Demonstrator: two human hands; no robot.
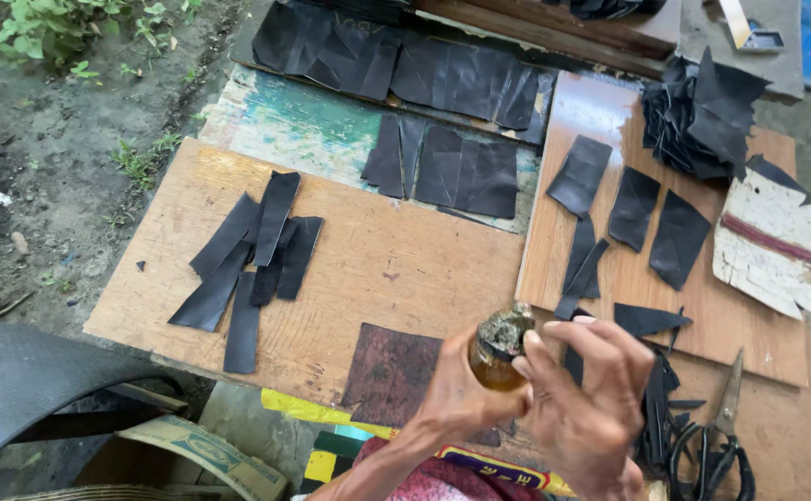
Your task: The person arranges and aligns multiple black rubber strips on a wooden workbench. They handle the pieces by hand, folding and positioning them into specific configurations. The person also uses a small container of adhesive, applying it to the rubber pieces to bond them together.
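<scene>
My left hand (456, 394) is wrapped around a small amber glass bottle (493, 364) held above the near edge of the wooden board (378, 250). My right hand (586, 399) has its fingers at the bottle's crusty, dirty cap (506, 327). Directly under the bottle lies a dark reddish-brown patch piece (392, 371). Black rubber strips (252, 260) lie fanned out on the left part of the board.
More black rubber pieces (466, 172) lie further back and on the right board (628, 209), with a heap of scraps (702, 116) beyond. Black scissors (716, 441) rest at the lower right. A tyre (25, 380) sits at the lower left, bare earth beyond.
</scene>
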